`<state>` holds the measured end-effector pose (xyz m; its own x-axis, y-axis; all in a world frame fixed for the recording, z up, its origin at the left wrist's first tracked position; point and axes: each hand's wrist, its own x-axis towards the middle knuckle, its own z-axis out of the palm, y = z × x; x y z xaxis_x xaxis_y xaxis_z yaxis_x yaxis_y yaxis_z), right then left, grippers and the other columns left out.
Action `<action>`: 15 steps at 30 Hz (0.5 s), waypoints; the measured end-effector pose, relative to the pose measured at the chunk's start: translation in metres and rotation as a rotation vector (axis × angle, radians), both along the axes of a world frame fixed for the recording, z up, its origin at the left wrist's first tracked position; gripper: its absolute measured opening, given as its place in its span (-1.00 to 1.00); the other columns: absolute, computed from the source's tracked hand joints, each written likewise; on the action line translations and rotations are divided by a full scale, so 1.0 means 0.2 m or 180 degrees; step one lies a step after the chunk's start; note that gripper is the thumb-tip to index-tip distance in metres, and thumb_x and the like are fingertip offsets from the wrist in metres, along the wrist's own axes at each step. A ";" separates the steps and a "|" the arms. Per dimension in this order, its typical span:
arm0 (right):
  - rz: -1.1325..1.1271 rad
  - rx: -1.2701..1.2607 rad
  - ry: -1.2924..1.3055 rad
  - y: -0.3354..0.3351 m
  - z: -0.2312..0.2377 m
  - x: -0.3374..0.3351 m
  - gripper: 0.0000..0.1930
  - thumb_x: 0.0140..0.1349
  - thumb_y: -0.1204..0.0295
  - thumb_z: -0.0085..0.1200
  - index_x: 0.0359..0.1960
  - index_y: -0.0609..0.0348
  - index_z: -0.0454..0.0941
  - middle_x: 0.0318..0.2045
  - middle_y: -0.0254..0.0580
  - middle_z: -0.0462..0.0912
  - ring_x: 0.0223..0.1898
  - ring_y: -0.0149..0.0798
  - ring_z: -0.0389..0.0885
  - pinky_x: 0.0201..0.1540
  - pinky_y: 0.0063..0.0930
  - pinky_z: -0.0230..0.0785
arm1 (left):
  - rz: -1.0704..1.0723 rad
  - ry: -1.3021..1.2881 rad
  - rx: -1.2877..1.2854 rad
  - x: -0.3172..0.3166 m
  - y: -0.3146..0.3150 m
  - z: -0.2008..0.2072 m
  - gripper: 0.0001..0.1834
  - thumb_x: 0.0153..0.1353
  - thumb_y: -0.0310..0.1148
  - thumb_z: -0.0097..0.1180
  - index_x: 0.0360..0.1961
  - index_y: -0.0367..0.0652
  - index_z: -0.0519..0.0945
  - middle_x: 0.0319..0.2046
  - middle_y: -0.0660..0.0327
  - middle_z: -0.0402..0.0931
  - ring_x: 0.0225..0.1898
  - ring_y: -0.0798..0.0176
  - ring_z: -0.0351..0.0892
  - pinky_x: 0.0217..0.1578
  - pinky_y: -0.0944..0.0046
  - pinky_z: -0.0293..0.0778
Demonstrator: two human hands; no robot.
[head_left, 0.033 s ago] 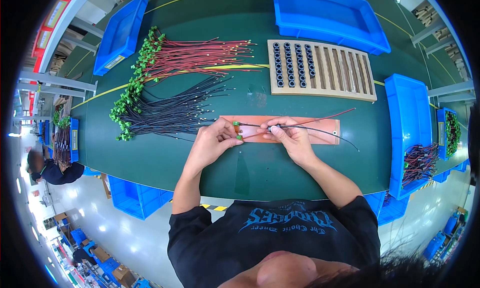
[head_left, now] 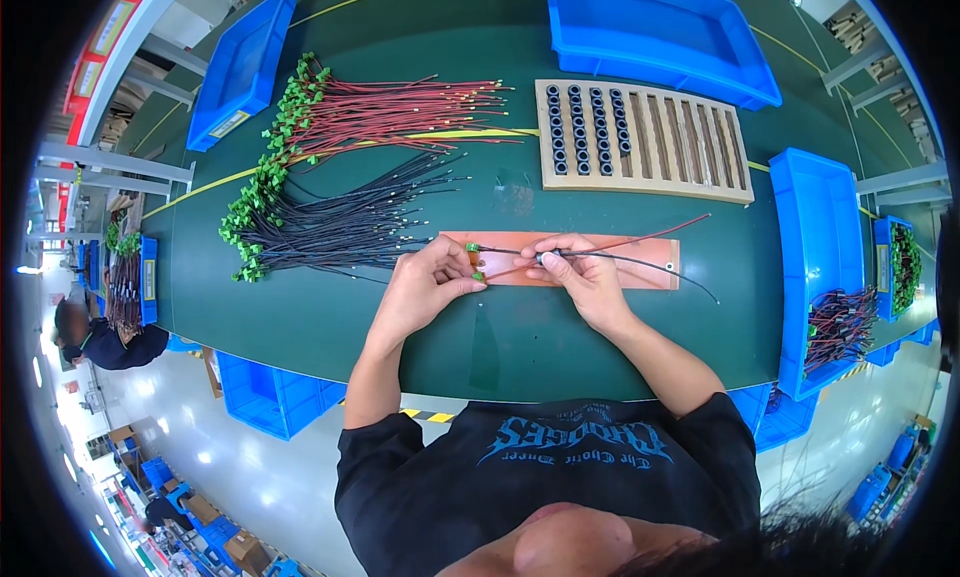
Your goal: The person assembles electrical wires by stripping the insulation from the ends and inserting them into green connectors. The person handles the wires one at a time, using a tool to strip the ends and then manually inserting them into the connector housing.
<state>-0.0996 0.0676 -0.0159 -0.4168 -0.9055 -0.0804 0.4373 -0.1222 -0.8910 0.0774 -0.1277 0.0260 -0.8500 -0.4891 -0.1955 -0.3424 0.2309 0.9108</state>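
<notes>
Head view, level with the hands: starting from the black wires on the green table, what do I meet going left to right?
Black wires → left hand → right hand → long blue bin → smaller blue bin at the far right.

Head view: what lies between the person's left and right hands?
In the head view, a black wire and a red wire span the gap between left hand and right hand, over an orange-pink strip.
</notes>
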 end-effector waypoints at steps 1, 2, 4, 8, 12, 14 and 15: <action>-0.0005 0.0002 -0.0005 0.00 0.00 0.00 -0.79 0.58 0.50 -0.06 0.13 0.31 0.48 0.08 0.00 0.66 0.17 -0.13 0.66 0.27 -0.23 0.55 | 0.0042 -0.0021 0.0094 0.00 -0.01 0.00 -0.69 0.08 -0.58 0.51 -0.21 -0.33 0.61 -0.38 0.25 0.68 -0.37 0.47 0.69 -0.31 0.44 0.61; -0.0015 0.0004 -0.0013 0.00 0.01 0.00 -0.79 0.58 0.49 -0.05 0.13 0.30 0.49 0.08 -0.01 0.66 0.17 -0.13 0.66 0.27 -0.23 0.54 | 0.0081 -0.0045 0.0189 0.01 -0.02 0.01 -0.70 0.09 -0.61 0.49 -0.19 -0.34 0.62 -0.35 0.22 0.69 -0.35 0.45 0.70 -0.29 0.43 0.62; -0.0015 0.0038 0.0091 0.01 0.00 0.00 -0.79 0.57 0.50 -0.04 0.12 0.29 0.49 0.07 -0.02 0.67 0.17 -0.14 0.66 0.28 -0.24 0.52 | 0.0103 0.0079 0.0193 0.01 -0.02 0.02 -0.73 0.10 -0.64 0.46 -0.18 -0.37 0.66 -0.29 0.18 0.70 -0.31 0.43 0.71 -0.26 0.43 0.63; 0.0009 -0.0037 0.0167 0.00 0.00 0.00 -0.80 0.57 0.50 -0.02 0.12 0.28 0.51 0.06 -0.04 0.68 0.16 -0.17 0.67 0.30 -0.25 0.49 | 0.0055 0.0583 -0.0352 0.01 -0.03 0.01 -0.78 0.09 -0.68 0.42 -0.21 -0.34 0.73 -0.22 0.16 0.70 -0.21 0.35 0.72 -0.20 0.39 0.64; -0.0004 0.0063 0.0204 0.00 0.01 0.00 -0.80 0.56 0.49 -0.02 0.11 0.29 0.52 0.06 -0.04 0.69 0.15 -0.19 0.67 0.28 -0.27 0.50 | 0.0080 0.0717 -0.0883 -0.01 -0.01 0.00 -0.80 0.06 -0.67 0.40 -0.25 -0.27 0.77 -0.21 0.15 0.70 -0.16 0.22 0.73 -0.13 0.27 0.63; -0.0032 0.0112 0.0158 0.00 0.01 0.00 -0.80 0.56 0.49 -0.01 0.10 0.28 0.53 0.06 -0.05 0.69 0.14 -0.21 0.67 0.28 -0.27 0.50 | 0.0044 0.0651 -0.0880 -0.02 -0.01 0.01 -0.79 0.06 -0.67 0.39 -0.25 -0.27 0.77 -0.22 0.13 0.70 -0.17 0.18 0.73 -0.12 0.24 0.62; -0.0037 0.0158 0.0187 0.00 0.01 0.00 -0.80 0.56 0.48 0.00 0.10 0.28 0.53 0.05 -0.05 0.69 0.14 -0.21 0.67 0.28 -0.28 0.50 | 0.0025 0.0619 -0.0879 -0.02 -0.01 0.01 -0.79 0.05 -0.67 0.39 -0.25 -0.27 0.77 -0.22 0.12 0.71 -0.18 0.16 0.73 -0.12 0.23 0.61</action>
